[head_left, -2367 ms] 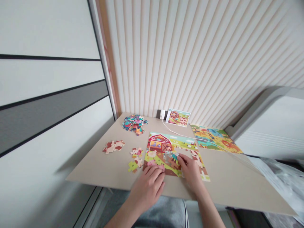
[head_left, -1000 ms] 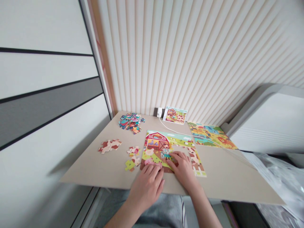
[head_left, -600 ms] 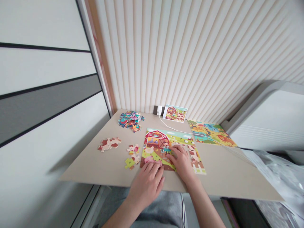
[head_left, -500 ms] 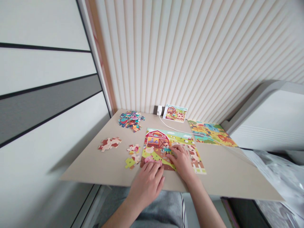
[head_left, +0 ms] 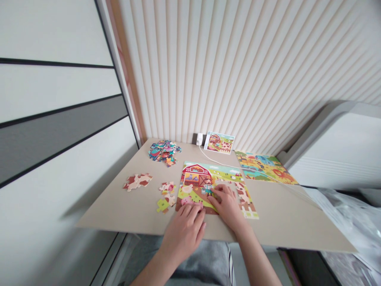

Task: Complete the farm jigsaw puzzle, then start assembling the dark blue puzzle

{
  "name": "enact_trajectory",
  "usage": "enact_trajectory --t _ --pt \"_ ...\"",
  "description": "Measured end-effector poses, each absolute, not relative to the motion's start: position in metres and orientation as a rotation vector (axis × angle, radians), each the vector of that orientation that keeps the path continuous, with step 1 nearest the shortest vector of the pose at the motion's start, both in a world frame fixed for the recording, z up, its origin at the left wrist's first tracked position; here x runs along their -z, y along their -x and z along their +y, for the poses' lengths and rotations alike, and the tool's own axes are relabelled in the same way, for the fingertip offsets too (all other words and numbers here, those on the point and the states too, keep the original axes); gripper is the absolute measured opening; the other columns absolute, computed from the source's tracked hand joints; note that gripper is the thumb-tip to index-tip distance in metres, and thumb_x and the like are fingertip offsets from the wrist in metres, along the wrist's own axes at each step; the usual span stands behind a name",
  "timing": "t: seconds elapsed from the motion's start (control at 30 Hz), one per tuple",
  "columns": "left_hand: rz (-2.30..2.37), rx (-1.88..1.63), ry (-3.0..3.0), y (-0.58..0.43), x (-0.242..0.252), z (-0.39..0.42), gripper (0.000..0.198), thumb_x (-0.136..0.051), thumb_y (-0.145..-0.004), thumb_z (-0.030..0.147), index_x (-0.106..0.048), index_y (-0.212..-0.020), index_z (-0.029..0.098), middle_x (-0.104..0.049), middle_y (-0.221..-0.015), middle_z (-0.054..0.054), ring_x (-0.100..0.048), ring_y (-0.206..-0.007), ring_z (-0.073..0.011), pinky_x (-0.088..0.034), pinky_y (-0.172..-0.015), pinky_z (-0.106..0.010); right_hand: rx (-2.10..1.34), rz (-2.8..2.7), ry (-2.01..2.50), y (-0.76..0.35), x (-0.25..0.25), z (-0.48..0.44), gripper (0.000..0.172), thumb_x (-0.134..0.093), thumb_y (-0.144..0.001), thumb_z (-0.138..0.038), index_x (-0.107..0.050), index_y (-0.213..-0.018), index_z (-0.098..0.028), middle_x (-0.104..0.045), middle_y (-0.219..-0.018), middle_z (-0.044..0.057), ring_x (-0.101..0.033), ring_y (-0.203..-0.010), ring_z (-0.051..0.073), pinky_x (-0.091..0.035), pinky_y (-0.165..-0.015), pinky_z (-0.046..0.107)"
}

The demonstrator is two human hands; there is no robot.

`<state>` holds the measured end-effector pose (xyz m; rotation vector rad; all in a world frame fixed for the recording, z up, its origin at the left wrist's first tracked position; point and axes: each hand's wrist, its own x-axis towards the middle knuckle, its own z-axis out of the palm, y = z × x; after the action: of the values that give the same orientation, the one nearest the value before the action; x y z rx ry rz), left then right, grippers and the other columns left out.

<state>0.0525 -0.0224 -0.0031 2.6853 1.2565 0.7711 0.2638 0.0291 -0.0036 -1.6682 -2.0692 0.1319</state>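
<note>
A person's right hand (head_left: 228,206) is pressing its fingertips onto a small teal piece (head_left: 207,190) in a cardboard farm jigsaw (head_left: 193,186); whether the piece is pinched or only touched cannot be told. The jigsaw is lying near the middle of the board's near edge, its long axis running left to right, with a red barn (head_left: 195,175) at far left and an unfilled gap (head_left: 226,191) just right of the hand. The left hand (head_left: 183,232) is resting open, fingers spread, on the near edge beside a pink pig (head_left: 187,201). Left of the jigsaw, a cow-patterned chunk (head_left: 137,182) and loose pieces (head_left: 165,196) are lying on the tan board (head_left: 119,210), with a colorful heap (head_left: 164,153) beyond. A picture card (head_left: 219,142) is standing at the far edge, and a second jigsaw (head_left: 264,169) is lying far right.
</note>
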Motion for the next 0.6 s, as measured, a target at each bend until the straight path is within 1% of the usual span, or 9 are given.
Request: enact_trajectory --t 0.17,0.33,0.4,0.47,0.53,0.6 --pt "1.272 -0.697 -2.692 -0.053 0.002 -0.023 0.035 -0.051 -0.098 0.026 -0.058 -0.131 0.019 -0.060 -0.126 -0.012 -0.055 -0.116 -0.0309 -0.048 -0.101 -0.051 -0.035 -2.070 1.667 -0.255 0.000 0.020 0.028 -0.051 -0.100 -0.033 -0.072 -0.119 -0.029 -0.064 -0.116 0.009 -0.058 -0.109 0.026 -0.041 -0.094 0.041" --pt "1.264 -0.717 -2.689 -0.052 0.000 -0.024 0.036 -0.052 -0.097 0.026 -0.058 -0.132 0.020 -0.060 -0.127 -0.012 -0.055 -0.117 -0.0304 -0.049 -0.101 -0.051 0.058 -1.992 1.632 -0.265 -0.008 0.010 0.029 -0.046 -0.102 -0.032 -0.073 -0.113 -0.028 -0.065 -0.117 0.008 -0.057 -0.111 0.026 -0.038 -0.100 0.043" --pt "1.254 -0.724 -2.692 -0.051 0.000 -0.024 0.037 -0.052 -0.097 0.025 -0.057 -0.133 0.021 -0.060 -0.127 -0.011 -0.055 -0.118 -0.0301 -0.049 -0.102 -0.050 0.115 -1.933 1.654 -0.287 -0.007 0.005 0.029 -0.046 -0.102 -0.033 -0.073 -0.110 -0.026 -0.067 -0.116 0.009 -0.057 -0.113 0.027 -0.037 -0.102 0.043" --pt "1.251 -0.723 -2.693 -0.051 0.000 -0.024 0.037 -0.051 -0.098 0.026 -0.057 -0.135 0.021 -0.060 -0.127 -0.011 -0.055 -0.118 -0.0301 -0.049 -0.102 -0.051 0.157 -1.864 1.699 -0.318 -0.001 0.000 0.030 -0.046 -0.101 -0.035 -0.073 -0.109 -0.023 -0.068 -0.116 0.011 -0.057 -0.113 0.028 -0.039 -0.099 0.043" --pt "1.248 -0.722 -2.693 -0.051 0.001 -0.023 0.038 -0.051 -0.098 0.025 -0.056 -0.136 0.021 -0.060 -0.128 -0.011 -0.055 -0.119 -0.0303 -0.049 -0.103 -0.051 0.172 -1.782 1.774 -0.351 0.007 -0.005 0.031 -0.048 -0.100 -0.038 -0.074 -0.109 -0.023 -0.069 -0.115 0.011 -0.059 -0.110 0.029 -0.040 -0.097 0.044" --pt "1.249 -0.725 -2.683 -0.052 0.002 -0.023 0.039 -0.051 -0.098 0.025 -0.055 -0.136 0.020 -0.060 -0.129 -0.011 -0.055 -0.121 -0.0302 -0.048 -0.104 -0.052 0.118 -1.673 1.839 -0.380 0.016 -0.009 0.034 -0.051 -0.097 -0.044 -0.075 -0.100 -0.021 -0.072 -0.109 0.012 -0.061 -0.105 0.030 -0.042 -0.096 0.043"
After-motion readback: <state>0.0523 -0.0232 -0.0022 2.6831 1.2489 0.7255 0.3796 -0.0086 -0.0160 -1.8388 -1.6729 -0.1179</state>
